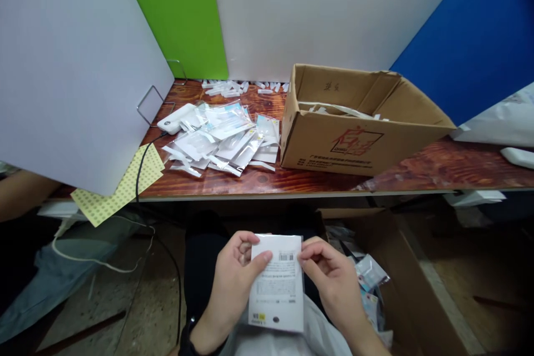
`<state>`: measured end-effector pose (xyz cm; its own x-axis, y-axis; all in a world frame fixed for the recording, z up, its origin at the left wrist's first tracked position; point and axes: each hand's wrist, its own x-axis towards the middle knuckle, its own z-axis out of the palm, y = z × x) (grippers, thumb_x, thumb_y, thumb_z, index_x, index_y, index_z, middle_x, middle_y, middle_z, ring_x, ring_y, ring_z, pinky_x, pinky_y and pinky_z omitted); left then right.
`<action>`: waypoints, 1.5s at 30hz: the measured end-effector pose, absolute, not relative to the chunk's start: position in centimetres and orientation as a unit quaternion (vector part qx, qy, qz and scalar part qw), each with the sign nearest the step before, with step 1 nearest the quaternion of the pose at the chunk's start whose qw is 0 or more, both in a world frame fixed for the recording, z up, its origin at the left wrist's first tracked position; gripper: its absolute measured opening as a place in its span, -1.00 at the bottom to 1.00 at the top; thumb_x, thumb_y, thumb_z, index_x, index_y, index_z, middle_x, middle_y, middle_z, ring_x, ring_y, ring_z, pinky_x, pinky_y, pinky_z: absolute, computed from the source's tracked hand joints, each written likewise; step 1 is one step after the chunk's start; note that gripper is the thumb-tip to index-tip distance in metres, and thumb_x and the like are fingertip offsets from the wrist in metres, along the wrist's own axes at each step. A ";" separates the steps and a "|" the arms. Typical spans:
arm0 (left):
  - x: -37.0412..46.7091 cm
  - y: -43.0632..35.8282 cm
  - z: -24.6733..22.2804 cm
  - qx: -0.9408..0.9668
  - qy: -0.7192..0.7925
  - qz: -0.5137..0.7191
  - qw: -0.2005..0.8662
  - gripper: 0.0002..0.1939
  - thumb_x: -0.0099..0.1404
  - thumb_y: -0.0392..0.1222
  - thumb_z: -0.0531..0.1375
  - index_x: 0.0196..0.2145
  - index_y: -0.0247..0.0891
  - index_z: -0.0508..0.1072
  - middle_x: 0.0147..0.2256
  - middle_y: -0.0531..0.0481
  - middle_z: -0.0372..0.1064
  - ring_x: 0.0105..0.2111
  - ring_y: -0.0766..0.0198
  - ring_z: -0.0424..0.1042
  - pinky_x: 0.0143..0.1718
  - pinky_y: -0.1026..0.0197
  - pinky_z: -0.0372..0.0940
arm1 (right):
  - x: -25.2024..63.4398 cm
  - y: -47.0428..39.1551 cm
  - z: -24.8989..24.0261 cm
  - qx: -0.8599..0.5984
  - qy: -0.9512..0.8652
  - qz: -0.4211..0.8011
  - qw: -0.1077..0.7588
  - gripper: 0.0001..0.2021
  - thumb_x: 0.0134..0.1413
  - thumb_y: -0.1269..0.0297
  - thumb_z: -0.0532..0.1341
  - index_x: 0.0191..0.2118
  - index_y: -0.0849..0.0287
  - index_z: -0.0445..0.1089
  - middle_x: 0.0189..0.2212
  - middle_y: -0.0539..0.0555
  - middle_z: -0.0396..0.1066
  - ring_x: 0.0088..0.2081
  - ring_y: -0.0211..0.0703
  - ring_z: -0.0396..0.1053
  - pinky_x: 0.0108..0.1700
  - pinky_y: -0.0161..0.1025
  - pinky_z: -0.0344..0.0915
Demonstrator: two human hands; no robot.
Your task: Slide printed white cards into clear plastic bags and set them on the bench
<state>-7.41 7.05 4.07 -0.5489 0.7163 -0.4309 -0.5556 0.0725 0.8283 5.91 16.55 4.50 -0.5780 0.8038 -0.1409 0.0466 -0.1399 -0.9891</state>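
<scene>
A flat white packet [276, 289] with printed text, a small barcode and a yellow mark is held upright over my lap. My left hand [236, 270] grips its left edge, thumb on the printed face. At its upper right edge, my right hand [329, 272] pinches the packet between thumb and fingers. Beyond my hands, a loose pile of similar clear-wrapped packets [225, 139] lies on the brown wooden table [233, 186].
An open cardboard box [359, 142] stands on the table. Another open box [411, 289] with packets sits below right. Small white pieces [227, 88], a white device [177, 118] with black cable and a yellow dotted sheet [120, 186] lie left. Another person's arm [25, 192] shows far left.
</scene>
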 end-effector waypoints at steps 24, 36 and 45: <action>-13.8 12.5 7.1 0.327 0.590 0.708 0.206 -0.84 0.20 -0.32 0.11 -0.39 -0.18 0.49 -0.13 -0.09 0.47 -0.06 0.11 0.39 -0.02 0.11 0.24 | -1.8 34.9 2.5 -0.207 -0.814 0.474 0.265 -0.21 0.00 0.02 0.17 0.27 0.14 -0.20 0.22 0.30 -0.05 0.18 0.12 0.06 0.13 0.13 0.06; -19.1 15.6 3.9 0.469 0.793 0.333 -0.200 -0.61 0.13 -0.52 -0.01 -0.10 -0.44 0.40 0.17 -0.41 0.04 0.21 -0.07 -0.07 0.14 -0.19 -0.01 | -0.1 38.0 0.3 -0.072 -0.937 0.187 0.286 -0.44 -0.13 0.66 -0.02 0.00 0.11 0.35 0.06 0.17 0.28 0.14 0.01 0.15 0.13 0.16 0.10; -22.4 16.2 4.3 0.502 0.777 0.237 -0.296 -0.65 0.11 -0.59 -0.06 -0.28 -0.47 0.46 0.08 -0.45 0.21 0.16 -0.09 0.06 0.12 -0.16 0.06 | -5.3 32.2 3.2 -0.067 -0.930 0.152 0.327 -0.51 0.04 0.54 0.02 0.13 0.15 0.18 0.07 0.20 0.25 0.12 -0.01 0.17 0.13 0.07 0.15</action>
<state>-22.44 16.22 4.33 -0.3199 0.6408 0.6979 0.9210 0.3832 0.0702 -5.26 32.19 3.17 -0.7773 0.2245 0.5877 0.0264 0.9450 -0.3261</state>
